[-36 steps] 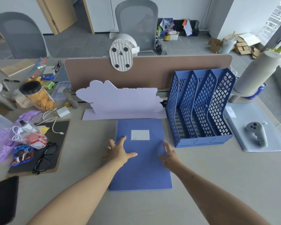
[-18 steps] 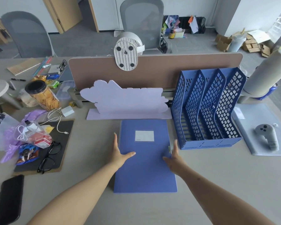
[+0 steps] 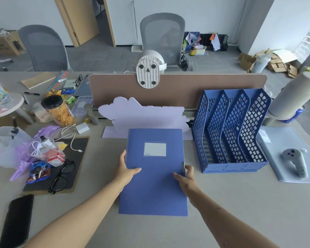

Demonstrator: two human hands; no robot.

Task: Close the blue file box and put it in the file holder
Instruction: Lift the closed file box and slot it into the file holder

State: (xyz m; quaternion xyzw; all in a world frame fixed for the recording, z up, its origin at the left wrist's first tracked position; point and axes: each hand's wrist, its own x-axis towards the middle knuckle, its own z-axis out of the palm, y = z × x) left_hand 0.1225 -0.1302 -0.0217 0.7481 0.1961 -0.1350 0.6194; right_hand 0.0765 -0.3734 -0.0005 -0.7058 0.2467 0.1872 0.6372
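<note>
The blue file box lies flat on the desk with its lid down and a white label on top. My left hand grips its left edge, thumb across the lid and fingers around the side. My right hand holds the right edge beside the small metal clasp, thumb on the lid. The blue file holder, with three mesh slots, stands just to the right of the box and holds nothing.
A lilac cloud-shaped card stand sits right behind the box, in front of a brown divider. Left are a clipboard with glasses, snack bags, a jar and a black phone. Right lies a grey controller on a folder.
Both hands slid from the lid's top outward to the box's side edges and now grip it. The camera view shifted slightly.
</note>
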